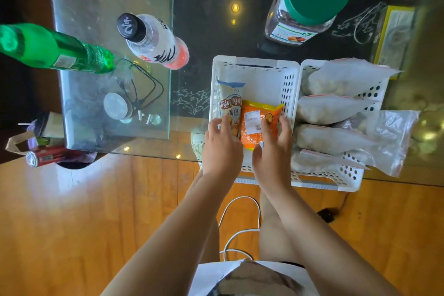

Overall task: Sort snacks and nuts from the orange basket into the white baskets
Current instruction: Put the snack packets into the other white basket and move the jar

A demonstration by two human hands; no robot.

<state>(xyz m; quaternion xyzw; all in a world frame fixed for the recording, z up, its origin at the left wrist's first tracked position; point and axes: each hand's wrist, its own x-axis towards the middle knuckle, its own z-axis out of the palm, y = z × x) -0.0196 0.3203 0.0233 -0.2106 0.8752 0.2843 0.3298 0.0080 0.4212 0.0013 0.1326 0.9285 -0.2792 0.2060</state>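
The left hand (222,145) rests fingers on a pale blue bread packet (230,106); the right hand (274,149) seemingly pinches an orange snack packet (258,122), both inside the left white perforated plastic basket (254,67).

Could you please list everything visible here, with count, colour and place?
white baskets: two, white, side by side on the glass table
bread pack: one, pale blue and cream, left basket
orange pack: one, orange, left basket beside the bread pack
clear bags: several, translucent, holding pale nuts, right basket
jar: one, clear with green lid, behind the baskets
green bottle: one, far left
drink bottle: one, clear with black cap, left of the baskets
red can: one, lower left
left hand: on the bread pack
right hand: on the orange pack
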